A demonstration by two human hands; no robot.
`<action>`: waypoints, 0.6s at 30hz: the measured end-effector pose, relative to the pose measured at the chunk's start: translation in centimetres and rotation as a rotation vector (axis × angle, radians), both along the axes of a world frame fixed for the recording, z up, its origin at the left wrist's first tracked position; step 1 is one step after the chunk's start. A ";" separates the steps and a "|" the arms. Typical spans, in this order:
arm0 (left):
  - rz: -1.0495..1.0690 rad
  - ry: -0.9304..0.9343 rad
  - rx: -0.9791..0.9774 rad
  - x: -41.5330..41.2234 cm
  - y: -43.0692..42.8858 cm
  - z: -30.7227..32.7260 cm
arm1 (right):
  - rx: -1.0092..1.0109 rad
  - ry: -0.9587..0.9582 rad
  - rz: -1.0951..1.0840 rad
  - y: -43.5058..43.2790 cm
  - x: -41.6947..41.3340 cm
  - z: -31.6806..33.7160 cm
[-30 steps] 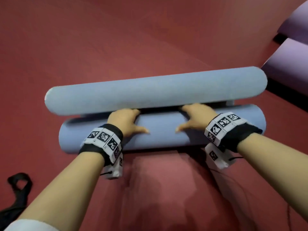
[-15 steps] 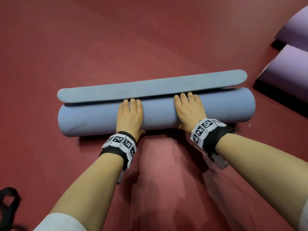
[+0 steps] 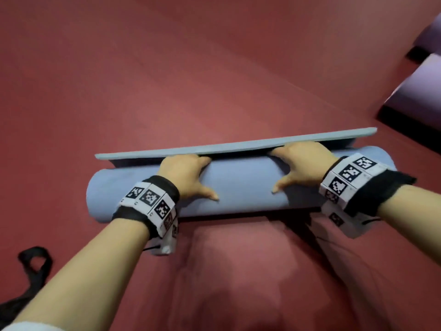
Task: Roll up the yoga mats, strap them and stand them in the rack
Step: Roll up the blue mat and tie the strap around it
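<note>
The blue yoga mat point(image 3: 241, 187) lies on the red floor point(image 3: 167, 80), almost fully rolled, with the roll across the view. The left hand point(image 3: 185, 174) and the right hand point(image 3: 303, 163) both rest on top of the roll, apart from each other, with a bare part of the roll between them. On each hand the fingers bend over the far side of the roll, and their tips are hidden under the loose flap point(image 3: 236, 145), which stands up just beyond them. The thumbs point toward each other along the near side of the roll. So each grip is half closed around the roll and presses on it; how far the hidden fingers curl I cannot tell. Both wrists carry a black band with white squares of black pattern. A black strap point(image 3: 33, 266) lies on the floor well to the left of the left hand and nearer to the person. Purple mats point(image 3: 420, 96) lie far to the right, beyond the right hand.
</note>
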State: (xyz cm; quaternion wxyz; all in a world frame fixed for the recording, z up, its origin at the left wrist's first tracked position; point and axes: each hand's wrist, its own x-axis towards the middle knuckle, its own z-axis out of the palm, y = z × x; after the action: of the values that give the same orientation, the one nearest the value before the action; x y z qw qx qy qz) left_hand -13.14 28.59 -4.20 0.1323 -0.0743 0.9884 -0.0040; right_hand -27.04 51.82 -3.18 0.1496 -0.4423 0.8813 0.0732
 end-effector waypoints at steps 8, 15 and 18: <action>0.122 0.135 0.000 -2.0 0.0 -2.8 | -0.224 0.145 -0.099 -2.3 0.8 -3.7; 0.316 -0.017 0.217 -5.1 -3.9 -0.8 | -0.095 -0.035 0.026 -8.1 -1.7 -2.4; 0.320 -0.114 0.148 -6.9 -5.5 -1.4 | -0.036 -0.190 -0.033 -11.3 -3.0 -2.7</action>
State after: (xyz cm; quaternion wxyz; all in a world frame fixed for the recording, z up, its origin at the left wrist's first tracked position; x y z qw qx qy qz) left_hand -20.03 23.12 -5.59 0.1922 -0.2203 0.9525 0.0856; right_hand -30.04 40.57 -5.84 0.2257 -0.4351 0.8716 0.0127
